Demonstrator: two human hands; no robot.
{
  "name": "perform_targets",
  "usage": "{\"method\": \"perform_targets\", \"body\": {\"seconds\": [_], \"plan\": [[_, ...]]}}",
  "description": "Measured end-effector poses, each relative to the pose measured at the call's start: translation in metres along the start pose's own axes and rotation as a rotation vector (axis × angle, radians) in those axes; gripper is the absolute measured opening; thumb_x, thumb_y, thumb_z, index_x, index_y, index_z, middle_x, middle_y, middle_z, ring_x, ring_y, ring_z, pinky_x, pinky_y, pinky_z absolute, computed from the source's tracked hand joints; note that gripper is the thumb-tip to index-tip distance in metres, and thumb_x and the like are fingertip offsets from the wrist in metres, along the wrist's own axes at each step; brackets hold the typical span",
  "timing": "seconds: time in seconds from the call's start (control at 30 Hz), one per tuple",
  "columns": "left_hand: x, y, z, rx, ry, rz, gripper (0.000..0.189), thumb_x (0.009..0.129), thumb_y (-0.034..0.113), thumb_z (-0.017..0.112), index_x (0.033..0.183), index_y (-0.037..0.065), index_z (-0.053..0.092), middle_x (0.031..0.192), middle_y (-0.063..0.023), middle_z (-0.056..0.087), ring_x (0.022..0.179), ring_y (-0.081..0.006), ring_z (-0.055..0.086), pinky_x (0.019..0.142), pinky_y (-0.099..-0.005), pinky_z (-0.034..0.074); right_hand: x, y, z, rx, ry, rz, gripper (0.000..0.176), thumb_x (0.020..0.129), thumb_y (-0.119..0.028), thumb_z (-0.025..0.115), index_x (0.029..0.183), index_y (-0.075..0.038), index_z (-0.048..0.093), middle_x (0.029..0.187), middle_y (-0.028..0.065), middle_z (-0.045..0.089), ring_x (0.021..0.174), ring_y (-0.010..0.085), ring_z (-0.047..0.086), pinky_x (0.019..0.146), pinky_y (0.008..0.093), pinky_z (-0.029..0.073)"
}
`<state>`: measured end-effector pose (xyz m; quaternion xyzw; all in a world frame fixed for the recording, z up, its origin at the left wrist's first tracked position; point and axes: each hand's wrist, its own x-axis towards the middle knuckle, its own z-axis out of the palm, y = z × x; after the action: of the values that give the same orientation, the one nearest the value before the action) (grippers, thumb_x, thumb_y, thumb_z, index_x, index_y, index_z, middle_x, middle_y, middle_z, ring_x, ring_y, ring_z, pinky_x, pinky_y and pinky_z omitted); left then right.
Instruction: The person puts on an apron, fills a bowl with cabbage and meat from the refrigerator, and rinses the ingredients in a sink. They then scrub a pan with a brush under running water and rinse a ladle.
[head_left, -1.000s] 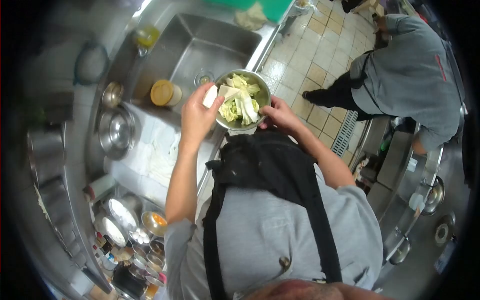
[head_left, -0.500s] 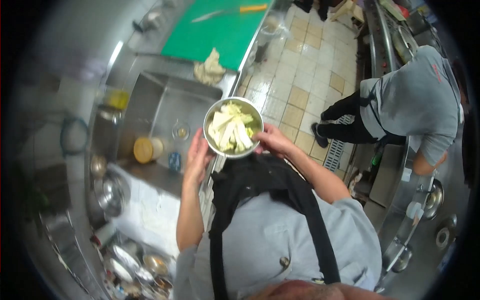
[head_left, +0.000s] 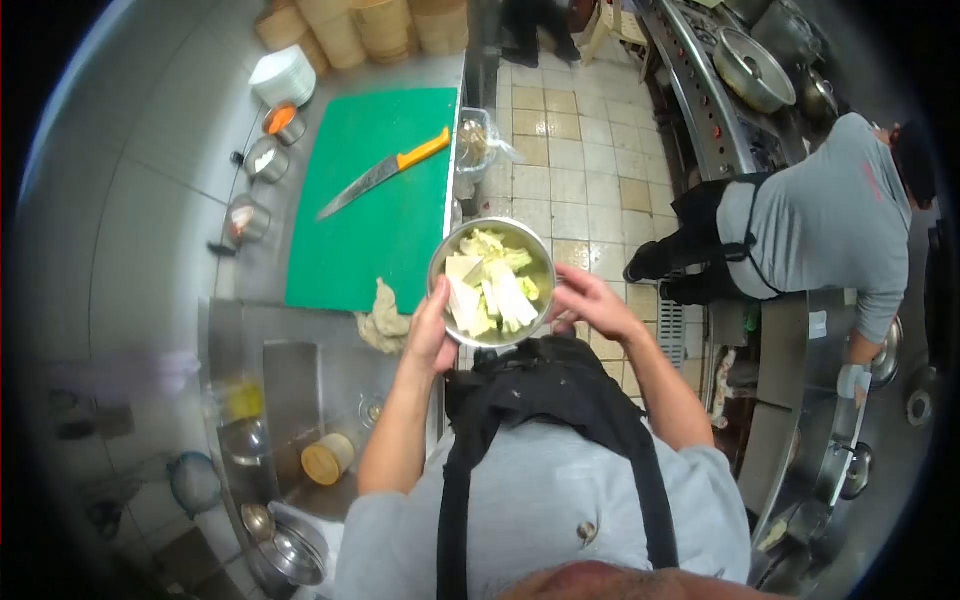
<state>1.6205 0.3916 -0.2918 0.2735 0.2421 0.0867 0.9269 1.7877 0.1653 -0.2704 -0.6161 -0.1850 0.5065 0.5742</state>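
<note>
A round metal bowl [head_left: 545, 255] with pieces of cut pale-green cabbage [head_left: 490, 285] in it is held in front of my apron. My left hand [head_left: 430, 335] grips its left side, thumb along the rim and the other fingers partly hidden beneath. On the right side, my right hand [head_left: 592, 303] touches the bowl with bent, slightly parted fingers. Beyond the bowl lies a green cutting board [head_left: 345, 240], with a yellow-handled knife [head_left: 385, 172] resting on it. A crumpled cloth [head_left: 383, 320] sits at the board's near edge.
A metal sink [head_left: 290, 360] holding a yellow-lidded tub [head_left: 327, 460] is to my left. Small metal pots [head_left: 247, 218] line the wall, near stacked white containers [head_left: 283, 75] and steamer baskets [head_left: 383, 30]. A co-worker [head_left: 805, 210] bends over the counter on the right, near a stove [head_left: 715, 90].
My view has moved forward along the counter, showing more of the board and knife. The bowl has come with me in my hands. The right hand's grip has shifted toward the bowl's outer side.
</note>
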Motion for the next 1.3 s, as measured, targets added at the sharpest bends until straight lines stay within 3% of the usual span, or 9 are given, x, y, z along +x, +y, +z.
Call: {"method": "perform_targets", "body": {"seconds": [0.23,0.33,0.47,0.53,0.67,0.73,0.83,1.07,1.3], "plan": [[0.125,0.031,0.07,0.128,0.029,0.06,0.041,0.104,0.022,0.053,0.139,0.002,0.047,0.131,-0.0151,0.061,0.118,-0.0286,0.063,0.097,-0.0474,0.055,0.015,-0.026,-0.162,0.077,0.42,-0.282,0.049,0.103,-0.021,0.057,0.145,0.0,0.045,0.124,0.0168,0.065,0.087,0.0187,0.07,0.07,0.0306,0.06],[0.163,0.039,0.106,0.122,0.029,0.186,0.042,0.105,0.023,0.053,0.14,0.002,0.047,0.131,-0.0152,0.061,0.118,-0.0285,0.063,0.097,-0.0467,0.055,0.044,-0.065,-0.243,0.003,0.449,-0.348,0.045,0.102,-0.02,0.059,0.141,0.0,0.05,0.121,0.0144,0.067,0.088,0.0176,0.069,0.071,0.0297,0.058],[0.188,0.067,0.132,0.027,0.07,0.243,0.066,0.105,0.052,0.04,0.15,0.003,0.036,0.148,-0.0147,0.049,0.132,-0.0295,0.052,0.108,-0.0472,0.047,0.121,-0.156,-0.314,-0.194,0.424,-0.509,0.038,0.101,-0.017,0.06,0.134,0.001,0.057,0.12,0.0129,0.068,0.094,0.0169,0.068,0.075,0.03,0.058],[0.197,0.069,0.152,0.027,0.126,0.288,0.067,0.105,0.052,0.04,0.15,0.003,0.036,0.148,-0.0147,0.049,0.133,-0.0295,0.052,0.109,-0.0468,0.047,0.16,-0.2,-0.345,-0.315,0.389,-0.637,0.032,0.101,-0.013,0.059,0.13,0.002,0.06,0.12,0.0117,0.068,0.099,0.0169,0.068,0.08,0.0298,0.057],[0.214,0.075,0.156,-0.016,0.302,0.368,0.069,0.105,0.056,0.038,0.151,0.004,0.036,0.149,-0.0147,0.048,0.134,-0.0299,0.051,0.11,-0.046,0.045,0.245,-0.284,-0.345,-0.355,0.308,-0.678,0.028,0.1,-0.011,0.059,0.125,0.002,0.063,0.118,0.0109,0.069,0.101,0.0174,0.067,0.083,0.0296,0.056],[0.226,0.078,0.167,-0.017,0.368,0.386,0.071,0.105,0.057,0.036,0.151,0.004,0.035,0.15,-0.0149,0.047,0.136,-0.0303,0.049,0.112,-0.0462,0.043,0.28,-0.318,-0.341,-0.725,0.228,-0.907,0.024,0.097,-0.008,0.062,0.118,0.002,0.067,0.115,0.012,0.069,0.104,0.0205,0.068,0.086,0.0307,0.055],[0.28,0.105,0.163,-0.104,0.387,0.366,0.072,0.104,0.058,0.035,0.152,0.004,0.034,0.151,-0.0148,0.045,0.138,-0.0305,0.047,0.113,-0.0462,0.041,0.361,-0.377,-0.332,-0.909,0.157,-1.067,0.021,0.094,-0.006,0.064,0.113,0.001,0.068,0.113,0.0143,0.069,0.105,0.0262,0.068,0.088,0.0327,0.054],[0.429,0.141,0.135,-0.107,0.321,0.338,0.077,0.104,0.062,0.031,0.153,0.003,0.031,0.153,-0.0176,0.041,0.138,-0.0335,0.045,0.114,-0.0471,0.039,0.503,-0.486,-0.332,-1.269,0.069,-1.265,0.021,0.094,-0.005,0.064,0.115,0.0,0.068,0.119,0.0151,0.067,0.11,0.0279,0.066,0.093,0.0355,0.054],[0.51,0.189,0.157,-0.188,0.326,0.316,0.074,0.106,0.057,0.03,0.153,0.001,0.03,0.153,-0.0191,0.04,0.138,-0.0323,0.045,0.113,-0.0446,0.041,0.602,-0.569,-0.333,-1.295,0.162,-1.524,0.025,0.091,-0.009,0.067,0.115,-0.003,0.067,0.117,0.015,0.067,0.106,0.0316,0.065,0.09,0.0385,0.055]]}}
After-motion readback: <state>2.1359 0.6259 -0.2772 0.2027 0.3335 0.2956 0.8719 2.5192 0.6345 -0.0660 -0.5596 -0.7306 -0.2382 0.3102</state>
